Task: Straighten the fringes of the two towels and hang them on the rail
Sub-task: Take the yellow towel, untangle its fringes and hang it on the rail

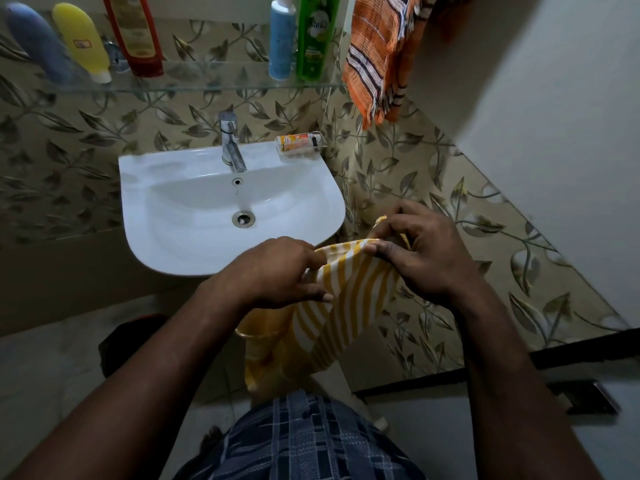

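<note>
A yellow and white striped towel [349, 299] hangs down in front of me, just right of the sink. My left hand [277, 268] pinches its top edge on the left. My right hand [422, 251] pinches the same edge on the right, fingers curled over the cloth. The towel's lower part droops toward the floor, and its fringe is hidden from me. An orange towel with dark and white stripes [381, 53] hangs at the top right, its fringe dangling at the bottom. The rail itself is out of sight.
A white sink [145, 209] with a chrome tap [232, 143] is fixed to the leaf-patterned wall. A soap box [299, 144] lies on its rim. Above, a glass shelf [207, 84] carries several bottles. A plain wall stands at the right.
</note>
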A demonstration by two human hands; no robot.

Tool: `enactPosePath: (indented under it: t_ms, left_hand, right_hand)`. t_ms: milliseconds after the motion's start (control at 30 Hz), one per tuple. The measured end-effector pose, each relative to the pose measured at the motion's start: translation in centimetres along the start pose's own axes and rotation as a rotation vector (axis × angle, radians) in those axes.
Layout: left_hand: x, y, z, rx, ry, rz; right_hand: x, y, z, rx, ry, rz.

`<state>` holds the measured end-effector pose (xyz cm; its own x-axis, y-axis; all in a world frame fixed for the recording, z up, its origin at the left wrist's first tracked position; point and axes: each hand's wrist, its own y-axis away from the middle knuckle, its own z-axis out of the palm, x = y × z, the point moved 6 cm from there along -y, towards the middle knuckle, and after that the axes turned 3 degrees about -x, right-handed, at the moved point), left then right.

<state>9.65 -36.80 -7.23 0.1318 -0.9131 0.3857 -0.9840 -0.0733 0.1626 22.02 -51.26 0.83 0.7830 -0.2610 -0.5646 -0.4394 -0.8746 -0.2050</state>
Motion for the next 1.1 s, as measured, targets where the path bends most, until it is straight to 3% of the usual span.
enactPosePath:
  t_ms: [100, 300, 400, 500, 600, 700, 833, 933, 1100]
  left_hand:
    - [0.6, -0.3, 0.7, -0.072, 0.022, 0.049]
    - [0.1, 0.4, 0.5, 0.067, 0.847, 0.024]
    - [-1.0, 0.5, 0.9, 0.158, 1.070, -0.108]
    - [-1.1, 0.7, 0.4, 0.199, 0.934, -0.175]
    - [0.9, 0.8, -0.4, 0.092, 0.641, -0.034]
    - [1.6, 1.0, -1.3, 0.107, 0.444, 0.012]
    - [0.8, 0.9, -0.4, -0.044, -0.238, -0.123]
    - [0.6, 1.1, 0.3, -0.062, -0.095, -0.122]
    - [0.2, 1.2, -0.7, 0.275, 0.588, -0.078]
  right_hand:
    - [-0.2, -0.3, 0.9, 0.002, -0.035, 0.005]
    - [-0.8, -1.1, 1.0, 0.042, -0.036, -0.031]
    - [-1.1, -1.4, 1.0, 0.040, -0.032, -0.043]
    - [-1.4, -1.6, 1.5, 0.027, -0.024, -0.069]
    - [-1.4, -1.8, 1.8, 0.013, 0.010, -0.081]
    - [-1.4, -1.7, 1.9, 0.005, 0.005, -0.087]
    - [-1.2, -1.5, 2.5, -0.018, 0.036, -0.092]
    - [-1.0, -1.4, 2.7, -0.020, 0.018, -0.079]
    - [-0.8, -1.5, 2.4, -0.003, 0.005, -0.082]
